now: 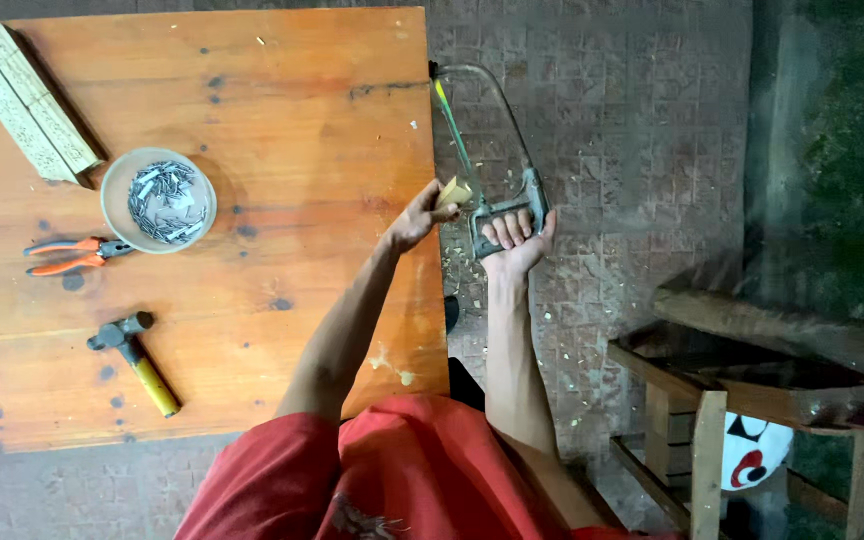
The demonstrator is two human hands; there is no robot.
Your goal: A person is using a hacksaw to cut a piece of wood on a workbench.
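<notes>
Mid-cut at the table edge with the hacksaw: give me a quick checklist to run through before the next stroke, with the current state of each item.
1. Right hand wrapped fully round the hacksaw handle: ok.
2. Left hand pinning the small wood piece at the table edge: ok.
3. Left fingers clear of the blade: not ok, they sit right beside it.
4. Blade seated in the kerf: cannot tell, the contact is too small to see.
5. Hammer, pliers and bowl of nails away from the cut: ok.
6. Piece overhanging the edge enough for the frame to pass: cannot tell.
</notes>
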